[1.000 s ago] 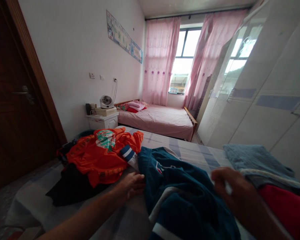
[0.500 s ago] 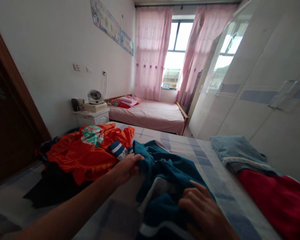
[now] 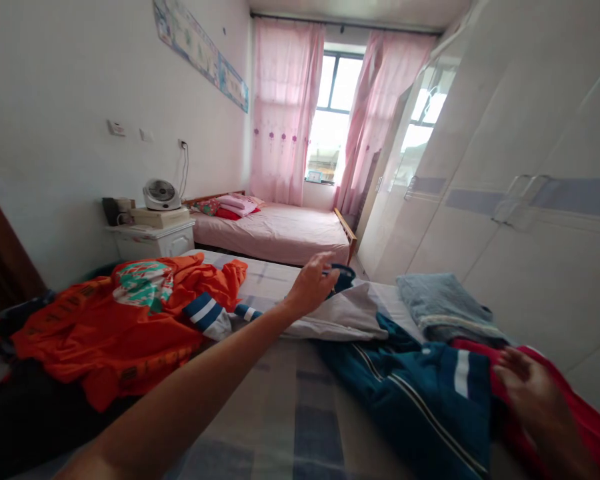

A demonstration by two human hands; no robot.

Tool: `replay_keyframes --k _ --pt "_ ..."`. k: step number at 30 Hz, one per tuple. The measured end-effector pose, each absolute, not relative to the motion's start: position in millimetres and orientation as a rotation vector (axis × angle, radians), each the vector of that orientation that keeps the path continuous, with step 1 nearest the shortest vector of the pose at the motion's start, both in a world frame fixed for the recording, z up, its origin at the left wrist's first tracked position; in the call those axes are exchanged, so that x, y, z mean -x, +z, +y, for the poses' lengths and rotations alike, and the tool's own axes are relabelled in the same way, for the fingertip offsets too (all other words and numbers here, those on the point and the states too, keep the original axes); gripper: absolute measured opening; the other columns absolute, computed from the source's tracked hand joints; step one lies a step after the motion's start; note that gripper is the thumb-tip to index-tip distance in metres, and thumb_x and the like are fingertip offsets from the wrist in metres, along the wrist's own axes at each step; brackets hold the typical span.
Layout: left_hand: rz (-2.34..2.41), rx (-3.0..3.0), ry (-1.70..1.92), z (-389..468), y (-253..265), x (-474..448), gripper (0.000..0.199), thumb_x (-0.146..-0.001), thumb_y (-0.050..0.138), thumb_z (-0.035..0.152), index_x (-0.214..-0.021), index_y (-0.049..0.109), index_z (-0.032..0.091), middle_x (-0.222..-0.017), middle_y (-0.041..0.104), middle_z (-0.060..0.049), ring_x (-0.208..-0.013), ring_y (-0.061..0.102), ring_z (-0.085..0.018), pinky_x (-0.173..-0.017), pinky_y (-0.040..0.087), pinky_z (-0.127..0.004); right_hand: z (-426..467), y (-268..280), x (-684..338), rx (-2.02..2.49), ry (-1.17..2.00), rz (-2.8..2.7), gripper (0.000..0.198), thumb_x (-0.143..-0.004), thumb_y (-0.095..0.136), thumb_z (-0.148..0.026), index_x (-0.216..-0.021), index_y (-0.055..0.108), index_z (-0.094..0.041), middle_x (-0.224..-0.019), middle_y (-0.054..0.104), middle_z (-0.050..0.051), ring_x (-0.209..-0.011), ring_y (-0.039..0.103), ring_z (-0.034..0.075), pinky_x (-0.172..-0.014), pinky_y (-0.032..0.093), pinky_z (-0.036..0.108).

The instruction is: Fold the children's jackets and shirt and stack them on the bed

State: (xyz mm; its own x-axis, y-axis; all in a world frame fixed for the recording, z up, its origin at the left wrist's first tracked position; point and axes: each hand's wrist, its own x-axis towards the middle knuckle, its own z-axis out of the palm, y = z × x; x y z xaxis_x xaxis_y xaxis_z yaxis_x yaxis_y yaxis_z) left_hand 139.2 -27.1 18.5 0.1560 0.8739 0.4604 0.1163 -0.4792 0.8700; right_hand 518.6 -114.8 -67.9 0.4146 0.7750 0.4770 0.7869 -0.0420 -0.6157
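Note:
A teal and grey jacket (image 3: 410, 393) with white stripes and piping lies spread across the checked bedsheet in front of me. My left hand (image 3: 314, 283) reaches forward and pinches its dark blue edge at the far side, lifting some of the grey cloth. At the right, my right hand (image 3: 533, 393) hovers beside the jacket's striped end, above red cloth. Its fingers look loose and apart, somewhat blurred, with nothing visible in them. A grey sleeve with a blue-and-white cuff (image 3: 205, 312) points left, beside an orange printed T-shirt (image 3: 145, 320).
Folded blue-grey jeans (image 3: 437, 303) and red cloth (image 3: 580, 400) lie along the right side. Black cloth (image 3: 35, 413) is under the T-shirt. Beyond stand a nightstand (image 3: 167, 243) with a fan (image 3: 161, 195), a pink bed (image 3: 280, 233) and a white wardrobe (image 3: 480, 253).
The jacket has been spread out, its grey part now showing and its teal part farther right. My left hand has moved forward and right; my right hand has moved right, off the cloth.

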Motion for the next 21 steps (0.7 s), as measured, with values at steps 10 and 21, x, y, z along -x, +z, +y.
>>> replay_keyframes --k 10,21 --pt "1.799 -2.431 0.423 -52.9 -93.6 -36.2 0.061 -0.071 0.059 0.019 -0.131 0.048 0.019 -0.134 0.050 -0.015 -0.124 0.044 -0.033 -0.102 0.029 -0.051 -162.8 -89.2 -441.9 1.633 -0.018 -2.055 0.051 -0.074 0.055 -0.050 -0.122 0.054 -0.032 -0.129 0.057 0.004 -0.119 0.051 0.030 -0.095 0.046 0.044" --pt "1.995 -2.283 0.969 -2.5 3.4 -52.9 0.037 -0.081 0.041 0.018 -0.111 0.061 0.023 -0.097 0.070 -0.006 -0.091 0.063 -0.024 -0.077 0.046 -0.032 -153.1 -31.7 -396.4 1.682 -0.009 -2.193 0.025 -0.076 0.048 -0.021 -0.097 0.062 -0.022 -0.094 0.070 0.004 -0.083 0.068 0.020 -0.071 0.054 0.029"
